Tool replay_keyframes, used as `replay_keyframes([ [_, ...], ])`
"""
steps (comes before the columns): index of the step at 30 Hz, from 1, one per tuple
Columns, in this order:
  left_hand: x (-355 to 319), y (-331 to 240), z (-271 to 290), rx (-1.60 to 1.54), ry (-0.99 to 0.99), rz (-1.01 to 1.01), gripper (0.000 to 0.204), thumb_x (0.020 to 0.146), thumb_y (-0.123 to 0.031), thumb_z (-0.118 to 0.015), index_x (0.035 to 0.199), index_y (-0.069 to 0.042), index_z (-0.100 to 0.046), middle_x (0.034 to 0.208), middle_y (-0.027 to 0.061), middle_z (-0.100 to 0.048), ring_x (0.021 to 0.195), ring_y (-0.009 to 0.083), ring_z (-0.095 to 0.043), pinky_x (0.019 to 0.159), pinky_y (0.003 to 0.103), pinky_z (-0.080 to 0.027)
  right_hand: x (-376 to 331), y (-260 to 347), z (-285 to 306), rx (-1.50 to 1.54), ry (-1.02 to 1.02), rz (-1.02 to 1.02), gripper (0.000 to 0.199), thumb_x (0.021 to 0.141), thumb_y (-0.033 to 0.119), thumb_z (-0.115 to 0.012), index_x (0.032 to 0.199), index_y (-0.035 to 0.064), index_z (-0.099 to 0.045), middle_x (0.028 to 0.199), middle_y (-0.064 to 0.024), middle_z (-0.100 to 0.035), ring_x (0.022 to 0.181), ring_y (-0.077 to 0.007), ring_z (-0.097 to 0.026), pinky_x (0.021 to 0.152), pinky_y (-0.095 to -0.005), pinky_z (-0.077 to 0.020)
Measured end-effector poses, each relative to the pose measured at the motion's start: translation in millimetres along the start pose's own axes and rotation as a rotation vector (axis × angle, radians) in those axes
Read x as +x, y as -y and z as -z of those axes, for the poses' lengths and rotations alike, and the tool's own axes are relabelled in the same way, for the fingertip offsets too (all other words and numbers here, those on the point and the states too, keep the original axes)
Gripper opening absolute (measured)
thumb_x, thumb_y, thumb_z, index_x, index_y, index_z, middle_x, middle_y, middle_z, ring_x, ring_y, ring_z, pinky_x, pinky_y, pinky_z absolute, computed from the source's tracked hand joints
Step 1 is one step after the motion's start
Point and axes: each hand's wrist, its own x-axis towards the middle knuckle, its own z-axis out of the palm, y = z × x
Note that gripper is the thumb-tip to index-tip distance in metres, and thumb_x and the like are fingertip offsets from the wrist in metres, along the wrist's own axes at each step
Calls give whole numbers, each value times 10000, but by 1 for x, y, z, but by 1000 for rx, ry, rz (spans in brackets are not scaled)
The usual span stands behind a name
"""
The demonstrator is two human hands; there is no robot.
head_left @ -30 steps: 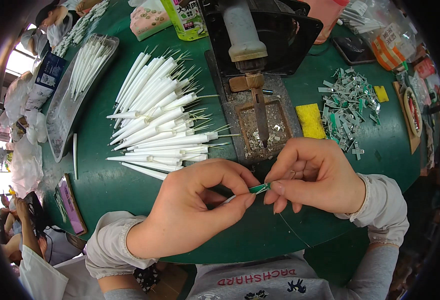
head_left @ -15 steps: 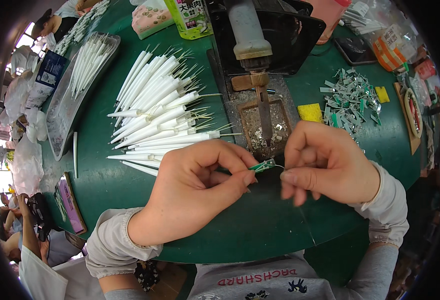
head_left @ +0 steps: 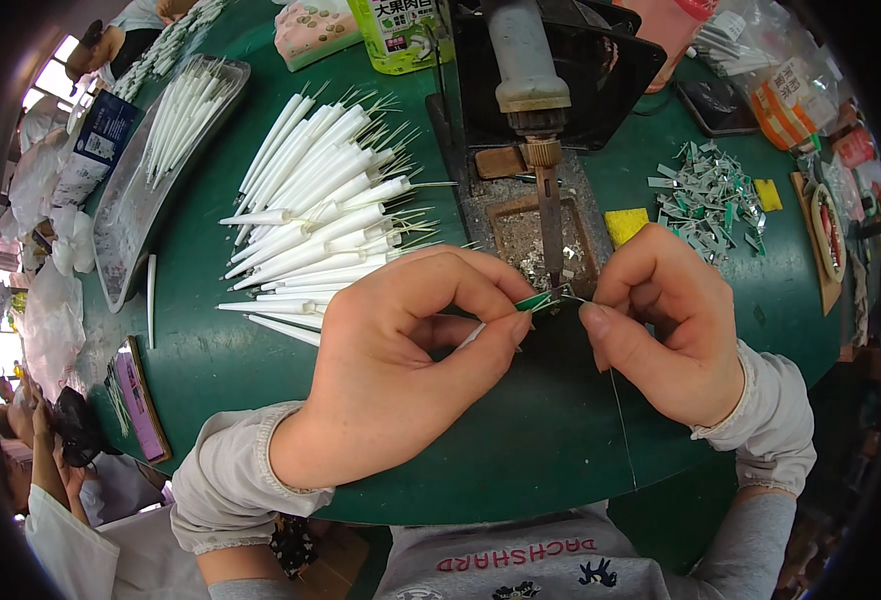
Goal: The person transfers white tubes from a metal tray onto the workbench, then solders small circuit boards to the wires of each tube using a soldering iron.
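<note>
2 bare hands meet at the near end of the soldering iron [head_left: 529, 65], whose dark bit [head_left: 553, 230] points toward the near side of the green table [head_left: 491, 465]. The left hand [head_left: 411, 370] pinches a small green board [head_left: 534, 301] between thumb and forefinger, and a piece of white tube [head_left: 472, 335] shows below those fingers. The board's right end sits right by the bit; whether the 2 touch is too small to tell. The right hand [head_left: 676, 325] pinches a thin wire [head_left: 622, 425] between thumb and forefinger: a short length reaches left to the board's end, and the rest hangs toward the near table edge.

The step in hand looks like soldering. To do it well, the left pinch should be firm and well back from the hot metal, with the fine leads flat on the board. The wire is best fed in small touches from the right, melting at the joint rather than high on the iron. Enough free wire is needed to spare the right fingertips. A smooth withdrawal, without twisting, would let the joint set cleanly.

White tapered tubes [head_left: 331, 240] lie in a spread on the left; on the far right are a yellow sponge [head_left: 626, 225] and a heap of small boards [head_left: 711, 200].
</note>
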Motion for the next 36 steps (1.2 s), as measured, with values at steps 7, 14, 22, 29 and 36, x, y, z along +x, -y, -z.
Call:
replay_keyframes([
  [7,0,-1,0,-9,-10,-4,54,834,92,-598,874,62,-578,1029,155,-587,826,144,-624,733,252,-547,3,-8,-7,40,-118,107,126,825,6,-616,848,33,-495,581,20,-525,474,-14,-453,436,-192,-316],
  [14,5,2,5,-228,18,135,50,837,50,-627,855,44,-581,1026,151,-586,825,183,-647,709,278,-567,5,-11,-9,42,-116,81,131,831,10,-622,852,35,-495,586,26,-525,484,-7,-453,439,-189,-317],
  [22,6,-1,6,-339,-11,190,54,832,49,-633,845,34,-583,1021,144,-586,823,184,-647,695,282,-574,5,2,-3,256,-5,-104,128,901,44,-556,905,33,-429,736,-40,-561,551,-54,-527,474,-179,-389],
  [29,3,3,10,-336,-37,267,47,834,50,-629,839,32,-586,1001,136,-590,814,176,-642,686,278,-577,10,8,28,-29,68,-114,125,895,88,-581,831,18,-499,628,25,-457,576,-9,-408,513,-189,-294],
  [36,-11,11,6,131,251,144,54,808,61,-635,842,24,-617,983,118,-615,799,110,-614,664,254,-547,3,1,60,-990,-233,169,105,744,32,-643,751,5,-542,648,-145,-550,571,-302,-556,542,-378,-422],
])
